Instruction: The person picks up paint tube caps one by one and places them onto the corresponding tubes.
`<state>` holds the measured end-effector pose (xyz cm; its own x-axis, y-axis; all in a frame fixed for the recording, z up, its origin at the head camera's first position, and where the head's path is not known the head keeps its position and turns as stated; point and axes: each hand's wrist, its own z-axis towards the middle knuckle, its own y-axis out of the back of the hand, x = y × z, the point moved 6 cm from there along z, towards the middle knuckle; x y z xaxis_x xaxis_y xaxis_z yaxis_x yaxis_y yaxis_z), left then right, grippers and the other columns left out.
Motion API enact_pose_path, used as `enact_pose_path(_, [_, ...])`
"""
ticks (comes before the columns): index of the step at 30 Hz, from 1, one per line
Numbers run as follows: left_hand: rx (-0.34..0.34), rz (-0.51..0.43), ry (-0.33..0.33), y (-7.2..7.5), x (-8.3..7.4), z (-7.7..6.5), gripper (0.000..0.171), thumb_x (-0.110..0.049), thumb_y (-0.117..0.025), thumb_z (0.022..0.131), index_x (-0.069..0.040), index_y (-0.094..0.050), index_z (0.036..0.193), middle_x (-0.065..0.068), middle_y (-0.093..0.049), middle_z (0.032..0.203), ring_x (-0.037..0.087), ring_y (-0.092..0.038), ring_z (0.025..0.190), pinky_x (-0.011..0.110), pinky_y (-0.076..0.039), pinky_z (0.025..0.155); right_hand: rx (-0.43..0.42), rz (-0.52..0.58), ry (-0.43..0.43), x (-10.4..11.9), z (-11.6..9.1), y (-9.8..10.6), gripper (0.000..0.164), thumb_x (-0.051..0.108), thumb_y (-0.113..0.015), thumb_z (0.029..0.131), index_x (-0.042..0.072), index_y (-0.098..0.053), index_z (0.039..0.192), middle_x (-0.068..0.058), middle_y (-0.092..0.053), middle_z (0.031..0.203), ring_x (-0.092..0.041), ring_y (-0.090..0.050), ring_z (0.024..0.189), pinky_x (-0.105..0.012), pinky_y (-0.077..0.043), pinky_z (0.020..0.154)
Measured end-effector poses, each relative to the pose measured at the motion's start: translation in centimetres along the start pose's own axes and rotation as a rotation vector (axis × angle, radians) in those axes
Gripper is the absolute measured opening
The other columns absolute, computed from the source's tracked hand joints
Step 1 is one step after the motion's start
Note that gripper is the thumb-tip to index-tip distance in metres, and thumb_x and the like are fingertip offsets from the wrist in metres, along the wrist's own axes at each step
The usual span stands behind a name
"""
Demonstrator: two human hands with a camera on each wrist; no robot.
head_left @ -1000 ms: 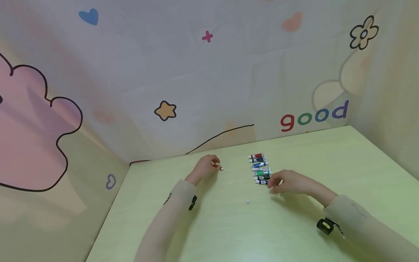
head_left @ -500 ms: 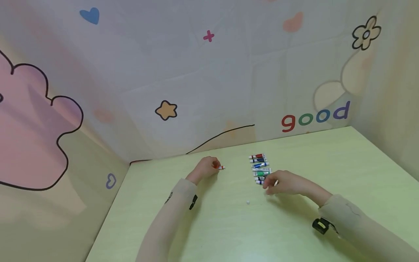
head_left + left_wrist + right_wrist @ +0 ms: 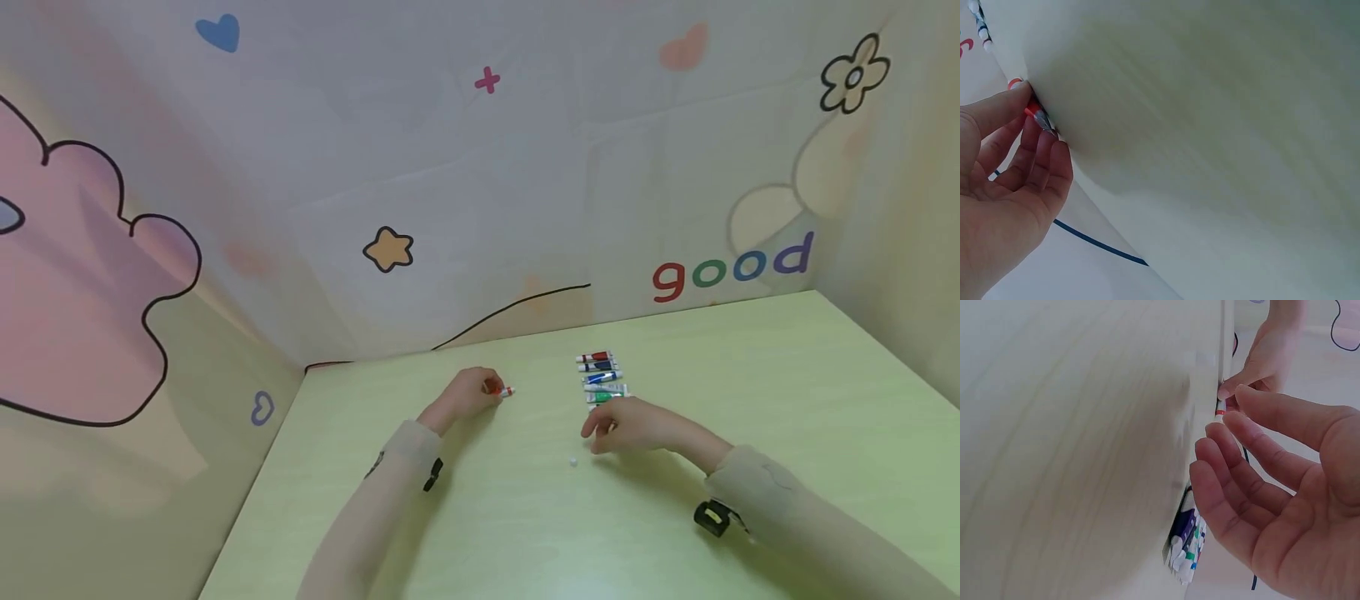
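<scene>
My left hand [image 3: 470, 394] pinches a small red-and-white paint tube [image 3: 1034, 107] between thumb and fingertips, close over the table. The tube's silver crimped end points toward the curled fingers in the left wrist view. My right hand [image 3: 626, 423] hovers at the front of a row of paint tubes [image 3: 602, 378], its fingers loosely bent and nothing visible between them. Its thumb and index tip stand apart in the right wrist view. A tiny white round piece [image 3: 573, 461] lies on the table just left of its fingertips. The row's front tubes are mostly hidden under this hand.
The pale yellow-green table [image 3: 495, 517] ends at a printed cloth backdrop [image 3: 480, 183] behind the tubes. More cloth hangs along the left and right sides. A black wrist strap piece [image 3: 711, 517] hangs below the right sleeve.
My right hand has moved left, across the front tubes and nearer the white piece. The left hand keeps the red tube and has shifted only slightly, while the head view has turned a little.
</scene>
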<state>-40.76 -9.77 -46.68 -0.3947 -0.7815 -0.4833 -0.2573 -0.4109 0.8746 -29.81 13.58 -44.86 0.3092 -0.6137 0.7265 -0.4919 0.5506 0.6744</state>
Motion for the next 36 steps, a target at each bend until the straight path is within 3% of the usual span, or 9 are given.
enact_pose_path(10, [0.038, -0.024, -0.053, 0.3, -0.6, -3.1, 0.008, -0.006, -0.070, 0.094, -0.006, -0.070, 0.101, 0.000, -0.064, 0.089, 0.012, -0.056, 0.077, 0.025, -0.047, 0.069, 0.022, -0.025, 0.064, 1.0, 1.0, -1.0, 0.019, 0.009, -0.074, 0.088, 0.004, -0.071, 0.106, 0.003, -0.060, 0.083, -0.012, -0.054, 0.074, -0.027, -0.047, 0.065])
enact_pose_path(15, [0.093, -0.045, -0.070, -0.5, -1.1, -4.6, 0.010, -0.007, -0.068, 0.095, -0.007, -0.071, 0.104, -0.002, -0.064, 0.092, 0.012, -0.056, 0.078, 0.025, -0.048, 0.070, 0.047, -0.049, 0.061, 1.6, 1.0, -1.9, 0.017, 0.008, -0.076, 0.087, 0.007, -0.071, 0.103, 0.003, -0.060, 0.081, -0.011, -0.052, 0.072, -0.027, -0.044, 0.064])
enact_pose_path(18, [0.107, -0.047, -0.067, -0.9, -1.2, -5.7, 0.011, -0.008, -0.067, 0.096, -0.008, -0.071, 0.105, -0.003, -0.064, 0.092, 0.012, -0.056, 0.078, 0.026, -0.048, 0.070, 0.055, -0.071, 0.053, 1.9, 1.1, -2.4, 0.024, 0.008, -0.076, 0.086, 0.006, -0.069, 0.109, 0.003, -0.060, 0.081, -0.012, -0.052, 0.070, -0.027, -0.045, 0.063])
enact_pose_path(22, [0.087, -0.013, -0.064, -0.8, -1.7, -6.9, 0.012, -0.009, -0.065, 0.098, -0.008, -0.072, 0.107, -0.003, -0.065, 0.092, 0.011, -0.056, 0.077, 0.027, -0.048, 0.071, 0.043, -0.087, 0.027, 2.1, 1.7, -2.6, 0.034, 0.008, -0.077, 0.086, 0.005, -0.064, 0.118, 0.002, -0.059, 0.079, -0.012, -0.053, 0.067, -0.028, -0.045, 0.061])
enact_pose_path(27, [0.065, -0.005, -0.047, -0.8, -2.5, -7.5, 0.015, -0.014, -0.062, 0.101, -0.007, -0.072, 0.109, -0.002, -0.067, 0.093, 0.010, -0.057, 0.079, 0.027, -0.049, 0.072, 0.041, -0.129, 0.062, 2.1, 2.2, -2.9, 0.022, 0.008, -0.078, 0.085, 0.008, -0.068, 0.104, 0.003, -0.057, 0.078, -0.011, -0.051, 0.069, -0.027, -0.044, 0.062])
enact_pose_path(32, [0.039, -0.109, -0.023, -0.7, -2.6, -7.7, 0.019, -0.017, -0.059, 0.103, -0.006, -0.072, 0.113, 0.000, -0.069, 0.100, 0.011, -0.060, 0.080, 0.024, -0.049, 0.068, 0.033, -0.139, 0.048, 1.7, 1.7, -3.5, 0.012, 0.005, -0.076, 0.085, 0.011, -0.068, 0.092, 0.003, -0.056, 0.078, -0.012, -0.050, 0.072, -0.027, -0.044, 0.063])
enact_pose_path(36, [-0.001, -0.203, -0.006, 0.6, -2.1, -8.4, 0.023, -0.014, -0.056, 0.104, -0.003, -0.069, 0.119, 0.008, -0.070, 0.102, 0.018, -0.064, 0.082, 0.025, -0.049, 0.062, 0.028, -0.122, 0.050, 1.8, 1.9, -3.7, 0.009, 0.005, -0.074, 0.087, 0.011, -0.068, 0.089, 0.004, -0.057, 0.077, -0.013, -0.050, 0.072, -0.028, -0.045, 0.063])
